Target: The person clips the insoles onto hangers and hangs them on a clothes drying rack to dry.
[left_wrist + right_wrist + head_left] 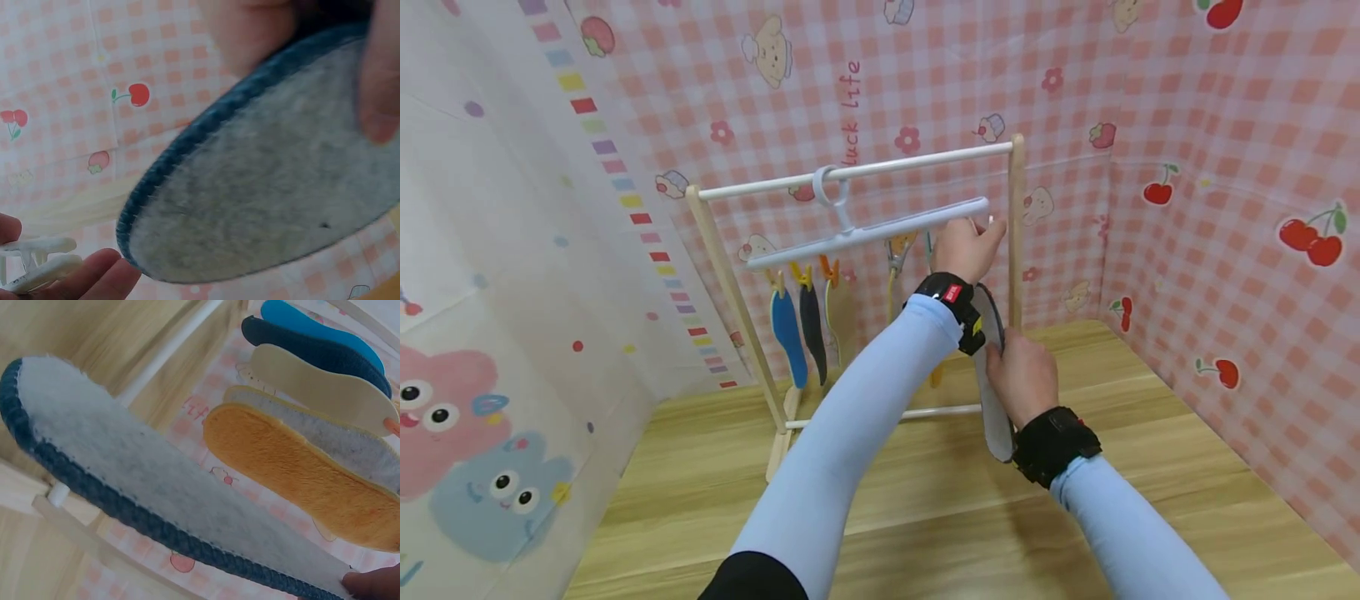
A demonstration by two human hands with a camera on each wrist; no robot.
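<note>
My left hand is raised under the right end of the pale blue hanger. Its fingers pinch a white clothespin, seen at the lower left of the left wrist view. My right hand grips a fuzzy grey insole with dark blue edging, thumb on its grey face. The insole stands upright, its upper tip close to my left fingers; the clothespin's jaws look apart from it. In the right wrist view an orange plush insole and a grey, yellow-edged insole hang alongside.
The hanger hooks over the white top rod of a wooden-sided rack. On its left half, coloured clothespins hold a blue insole, a dark insole and a beige insole. Checked cloth lines the walls around the wooden tabletop.
</note>
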